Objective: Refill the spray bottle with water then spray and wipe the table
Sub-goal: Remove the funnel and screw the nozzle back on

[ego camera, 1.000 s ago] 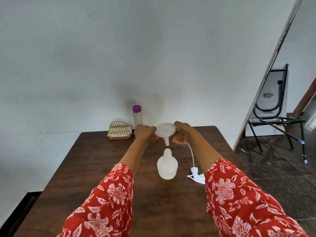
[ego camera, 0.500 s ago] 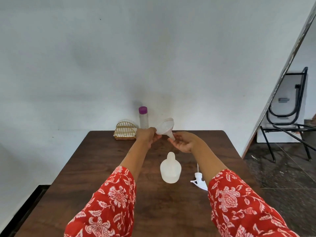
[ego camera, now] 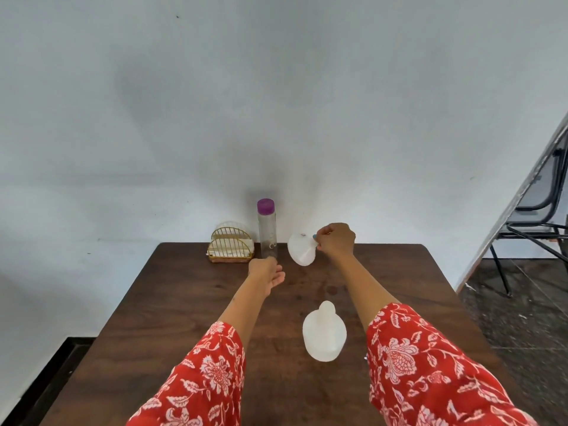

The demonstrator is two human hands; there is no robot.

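The white spray bottle body (ego camera: 324,332) stands uncapped on the dark wooden table (ego camera: 172,302), between my forearms. My right hand (ego camera: 336,239) is shut on the edge of a white funnel (ego camera: 301,249), held tilted on its side above the far part of the table. My left hand (ego camera: 266,273) hangs open and empty, just in front of a tall clear water bottle with a purple cap (ego camera: 266,231). The spray head is hidden behind my right sleeve.
A gold wire napkin holder (ego camera: 230,247) stands at the table's far edge against the white wall. A black metal chair (ego camera: 534,229) stands on the floor to the right, beyond a slanted white panel.
My left hand let go of the funnel and dropped toward the water bottle. My right hand carried the funnel to the far right, away from the spray bottle. The camera tilted up.
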